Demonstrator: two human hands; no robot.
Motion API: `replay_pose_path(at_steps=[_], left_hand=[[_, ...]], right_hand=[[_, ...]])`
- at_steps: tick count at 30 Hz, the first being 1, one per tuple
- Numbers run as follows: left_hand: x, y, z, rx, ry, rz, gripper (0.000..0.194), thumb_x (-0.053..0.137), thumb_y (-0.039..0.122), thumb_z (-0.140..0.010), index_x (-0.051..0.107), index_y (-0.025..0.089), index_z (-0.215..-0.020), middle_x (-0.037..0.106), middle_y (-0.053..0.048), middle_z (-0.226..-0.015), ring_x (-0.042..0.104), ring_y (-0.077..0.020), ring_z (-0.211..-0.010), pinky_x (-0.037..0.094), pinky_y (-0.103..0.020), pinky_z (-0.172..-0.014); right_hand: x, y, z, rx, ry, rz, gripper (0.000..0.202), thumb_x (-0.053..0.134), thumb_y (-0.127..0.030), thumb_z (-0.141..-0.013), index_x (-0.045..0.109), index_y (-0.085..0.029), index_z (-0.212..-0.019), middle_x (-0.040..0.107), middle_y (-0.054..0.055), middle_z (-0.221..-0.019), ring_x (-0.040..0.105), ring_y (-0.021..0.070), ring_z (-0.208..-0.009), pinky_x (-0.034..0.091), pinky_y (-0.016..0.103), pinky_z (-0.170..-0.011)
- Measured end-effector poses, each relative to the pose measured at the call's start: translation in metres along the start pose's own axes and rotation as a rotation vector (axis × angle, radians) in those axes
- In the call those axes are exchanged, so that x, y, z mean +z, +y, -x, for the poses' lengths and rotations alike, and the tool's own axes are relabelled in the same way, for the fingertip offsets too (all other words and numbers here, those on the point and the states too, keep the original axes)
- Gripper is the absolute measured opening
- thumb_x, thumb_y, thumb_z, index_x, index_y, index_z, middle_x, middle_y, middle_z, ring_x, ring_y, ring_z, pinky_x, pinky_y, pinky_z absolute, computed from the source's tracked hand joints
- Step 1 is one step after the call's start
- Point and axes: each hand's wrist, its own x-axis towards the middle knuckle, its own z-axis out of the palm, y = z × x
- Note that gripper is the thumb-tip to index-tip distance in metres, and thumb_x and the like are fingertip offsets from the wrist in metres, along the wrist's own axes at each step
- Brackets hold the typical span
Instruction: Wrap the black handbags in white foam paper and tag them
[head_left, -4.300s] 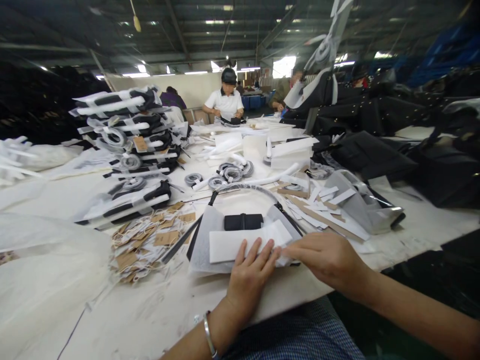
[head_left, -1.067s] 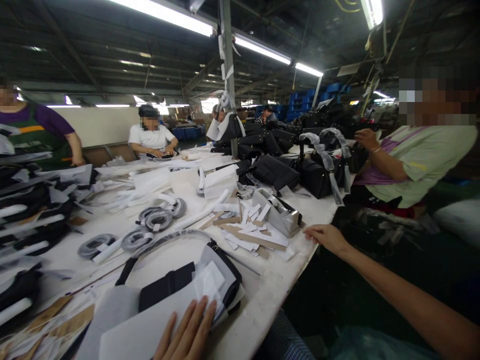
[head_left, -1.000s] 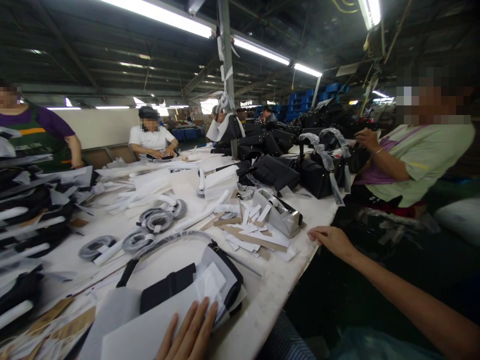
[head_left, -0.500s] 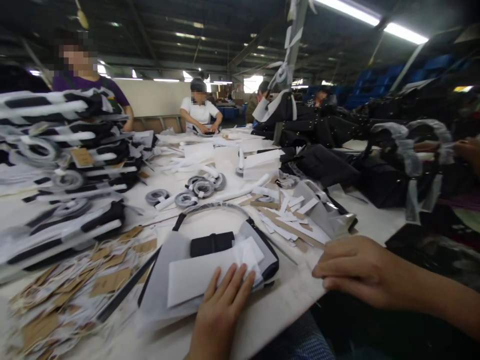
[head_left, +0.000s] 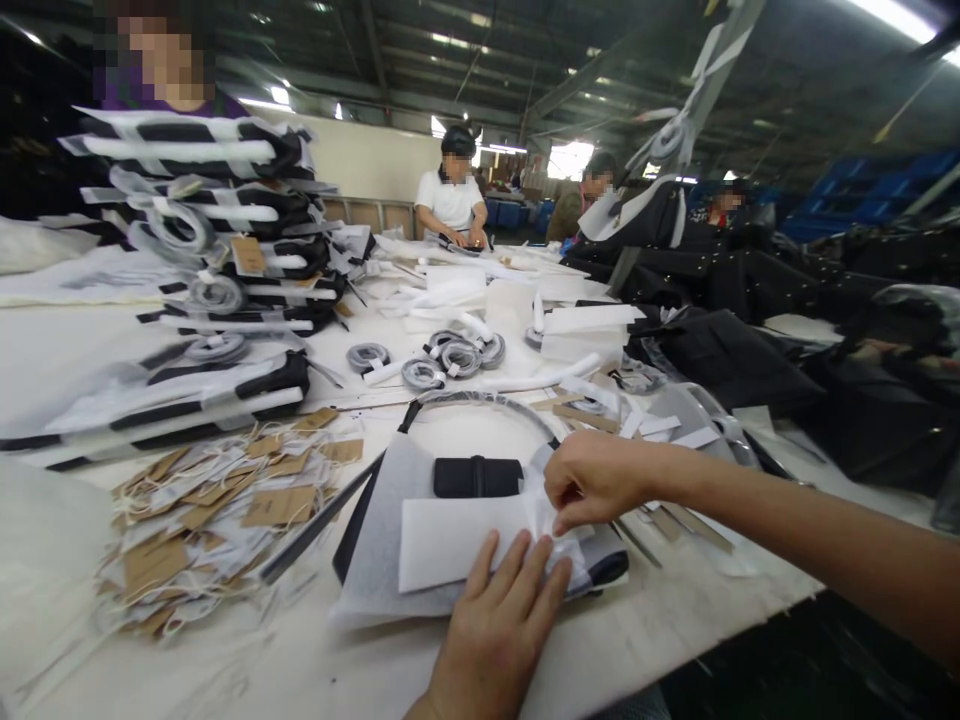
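A black handbag (head_left: 610, 568) lies on the table, largely covered by thin white tissue paper (head_left: 367, 570), its wrapped handle (head_left: 480, 397) arching away from me. Across its middle is a flat white foam sheet (head_left: 442, 545), with a black strap tab (head_left: 478, 477) showing above. My left hand (head_left: 491, 630) rests flat on the foam's lower right, fingers spread. At the bag's right side, the curled fingers of my right hand (head_left: 600, 475) press together on creased tissue paper; the fingertips are partly hidden.
Brown paper tags (head_left: 277, 505) with white strings lie left of the bag. Stacked wrapped bags (head_left: 225, 215) rise behind them. Coiled wrapped straps (head_left: 457, 357) sit beyond the handle, black bags (head_left: 739, 365) at right. A person in a white top (head_left: 452, 205) works across the table.
My right hand has moved left from beyond the table edge onto the bag's right side. My left hand stays flat on the foam sheet. The view has swung toward the right.
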Motion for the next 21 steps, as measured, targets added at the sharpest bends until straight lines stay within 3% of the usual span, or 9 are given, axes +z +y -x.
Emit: replay_pose_path(at_steps=[6,10,16,21], left_hand=[[-0.006,-0.001,-0.006,-0.023,0.042,0.033,0.031,0.042,0.029,-0.104,0.067,0.026,-0.123,0.068,0.002,-0.129,0.059,-0.0157,-0.124,0.019,-0.04,-0.125],[-0.007,-0.001,-0.006,-0.033,0.033,0.047,0.033,0.04,0.027,-0.105,0.067,0.025,-0.123,0.069,-0.001,-0.125,0.059,-0.0167,-0.124,0.021,-0.039,-0.123],[-0.007,-0.004,-0.006,0.034,-0.005,-0.016,0.034,0.039,0.027,-0.105,0.067,0.025,-0.123,0.058,0.0,-0.143,0.057,-0.0174,-0.126,0.021,-0.041,-0.124],[-0.002,-0.003,-0.008,0.007,0.067,-0.008,0.032,0.041,0.028,-0.104,0.07,0.026,-0.117,0.068,0.004,-0.128,0.06,-0.0155,-0.12,0.018,-0.038,-0.125]], right_hand=[[-0.008,-0.003,-0.026,0.038,-0.174,0.162,0.018,0.078,-0.044,-0.077,0.08,-0.026,-0.079,0.075,0.001,-0.07,0.061,0.0145,-0.06,0.026,0.025,-0.052],[-0.01,-0.005,-0.04,0.062,-0.243,0.252,0.025,0.081,-0.051,-0.073,0.081,-0.027,-0.078,0.075,0.001,-0.068,0.058,0.0145,-0.056,0.022,0.027,-0.05],[-0.012,-0.008,-0.058,0.115,-0.338,0.342,0.03,0.083,-0.055,-0.066,0.081,-0.027,-0.076,0.072,0.001,-0.063,0.058,0.0163,-0.054,0.026,0.027,-0.052],[-0.015,-0.009,-0.074,0.176,-0.445,0.331,0.028,0.086,-0.052,-0.061,0.077,-0.025,-0.065,0.069,-0.003,-0.056,0.055,0.0145,-0.051,0.031,0.026,-0.055]])
